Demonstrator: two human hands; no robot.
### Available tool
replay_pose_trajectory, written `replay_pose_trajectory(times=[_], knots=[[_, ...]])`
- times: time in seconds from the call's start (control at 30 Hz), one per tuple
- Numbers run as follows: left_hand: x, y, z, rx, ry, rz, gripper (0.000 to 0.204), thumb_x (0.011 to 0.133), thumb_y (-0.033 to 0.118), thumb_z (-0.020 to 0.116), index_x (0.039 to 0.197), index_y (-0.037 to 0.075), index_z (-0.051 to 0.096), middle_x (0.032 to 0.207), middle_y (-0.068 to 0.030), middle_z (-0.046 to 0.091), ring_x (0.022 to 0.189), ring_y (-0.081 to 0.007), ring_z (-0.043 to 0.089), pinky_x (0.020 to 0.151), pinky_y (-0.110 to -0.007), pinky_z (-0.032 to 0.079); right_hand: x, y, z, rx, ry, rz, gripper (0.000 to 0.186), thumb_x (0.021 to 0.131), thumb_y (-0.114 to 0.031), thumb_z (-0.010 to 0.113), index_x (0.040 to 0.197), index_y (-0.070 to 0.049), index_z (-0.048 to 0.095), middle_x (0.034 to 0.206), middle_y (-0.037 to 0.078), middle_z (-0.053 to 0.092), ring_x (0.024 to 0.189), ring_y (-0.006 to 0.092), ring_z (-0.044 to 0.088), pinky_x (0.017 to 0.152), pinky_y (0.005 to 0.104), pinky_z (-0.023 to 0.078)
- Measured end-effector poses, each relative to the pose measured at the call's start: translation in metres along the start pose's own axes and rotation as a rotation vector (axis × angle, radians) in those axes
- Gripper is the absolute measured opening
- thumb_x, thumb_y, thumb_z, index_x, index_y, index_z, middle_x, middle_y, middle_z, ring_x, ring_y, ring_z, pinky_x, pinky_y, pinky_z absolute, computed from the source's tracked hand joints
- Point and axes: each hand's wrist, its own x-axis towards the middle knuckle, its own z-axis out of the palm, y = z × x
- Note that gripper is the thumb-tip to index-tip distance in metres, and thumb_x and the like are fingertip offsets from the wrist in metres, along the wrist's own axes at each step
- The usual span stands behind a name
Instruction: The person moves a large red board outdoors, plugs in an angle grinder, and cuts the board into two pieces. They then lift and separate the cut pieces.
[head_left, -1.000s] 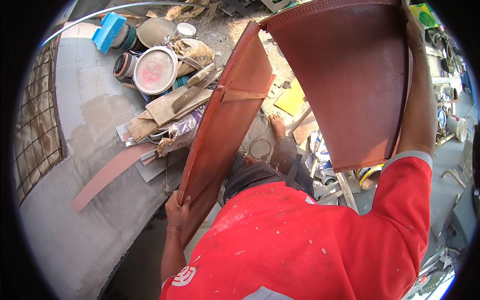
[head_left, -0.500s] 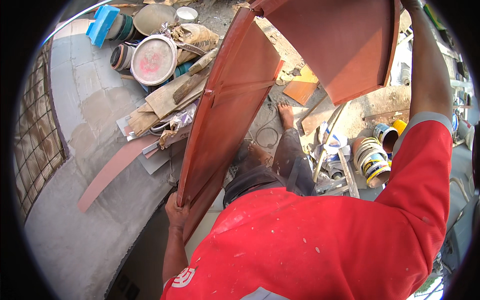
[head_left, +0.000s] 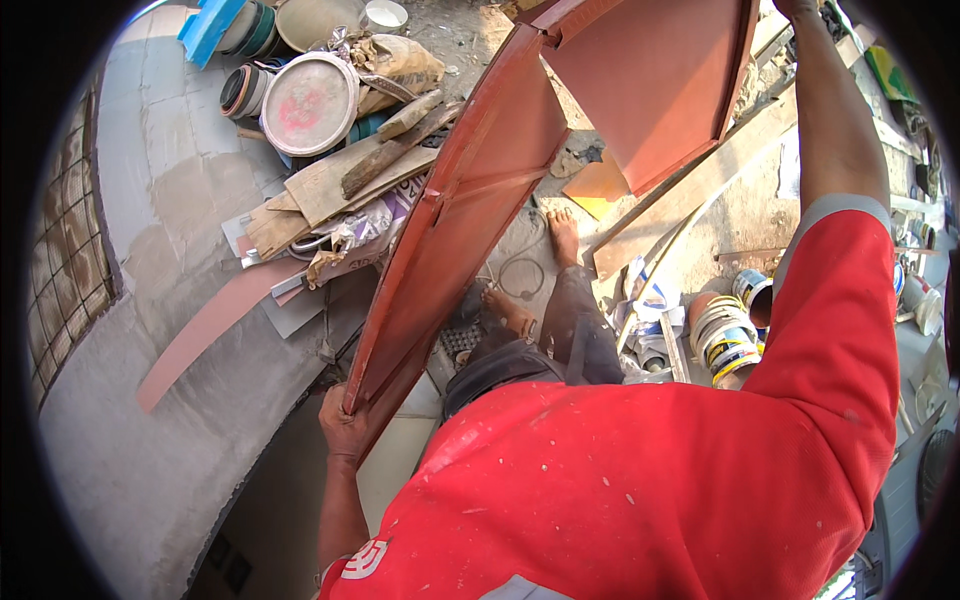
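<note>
A tall reddish-brown panel with a raised edge and a cross rail [head_left: 440, 225] stands tilted in front of me. My left hand [head_left: 343, 425] is closed round its near lower end. At the top, a second panel of the same colour [head_left: 650, 90] meets it at a corner and spreads away to the right. My right arm reaches far up on the right. Only part of my right hand [head_left: 797, 8] shows at the upper edge, close to the second panel's outer edge; its fingers are cut off from view.
Left of the panels lie wooden boards [head_left: 345, 185], a round-lidded bucket [head_left: 310, 103] and a paper sack [head_left: 400, 65], beside a grey plastered surface [head_left: 170, 450]. Right of my bare feet [head_left: 563, 238] are stacked paint buckets [head_left: 722, 330] and a long plank [head_left: 700, 185].
The second panel's outer edge and my right hand have shifted left. My left hand and the near end of the first panel sit slightly further left, while its top leans a little right.
</note>
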Motion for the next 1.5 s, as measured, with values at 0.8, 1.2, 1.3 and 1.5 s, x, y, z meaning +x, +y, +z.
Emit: replay_pose_trajectory(times=[0.8,1.2,1.3,1.5], knots=[[0.128,-0.133,-0.016,0.239,0.552,-0.145,0.043,0.075,0.015,0.090,0.115,0.013,0.075,0.097,-0.0139,0.075,0.103,-0.0377,0.069,0.090,-0.052,0.053,-0.345,0.143,0.003,-0.684,-0.544,0.801,0.081,0.093,-0.038,0.082,0.148,0.014,0.052,0.146,0.027,0.061,0.137,0.0346,0.055,0.117,0.0451,0.039],[0.180,-0.151,0.007,0.102,0.775,-0.408,0.026,0.088,0.022,0.067,0.109,0.012,0.078,0.110,-0.0084,0.075,0.120,-0.0289,0.060,0.108,-0.054,0.034,-0.476,0.039,0.172,-0.926,-1.235,0.600,0.052,0.097,-0.025,0.080,0.133,0.008,0.064,0.120,0.018,0.071,0.106,0.0247,0.068,0.087,0.0380,0.053],[0.167,-0.160,0.007,0.110,0.775,-0.350,0.029,0.093,0.028,0.065,0.111,0.008,0.076,0.115,-0.0088,0.074,0.120,-0.0287,0.060,0.108,-0.054,0.036,-0.485,-0.011,0.251,-0.939,-1.228,0.344,0.059,0.098,-0.023,0.079,0.142,0.009,0.056,0.126,0.027,0.070,0.111,0.0298,0.068,0.094,0.0419,0.054],[0.126,-0.153,-0.002,0.059,0.606,-0.219,0.040,0.098,0.033,0.059,0.125,0.009,0.076,0.124,-0.0103,0.074,0.123,-0.0285,0.061,0.102,-0.052,0.039,-0.550,-0.175,0.450,-0.673,-0.932,-0.889,0.069,0.094,-0.022,0.079,0.155,-0.005,0.050,0.154,0.021,0.057,0.146,0.0406,0.051,0.118,0.0578,0.042]])
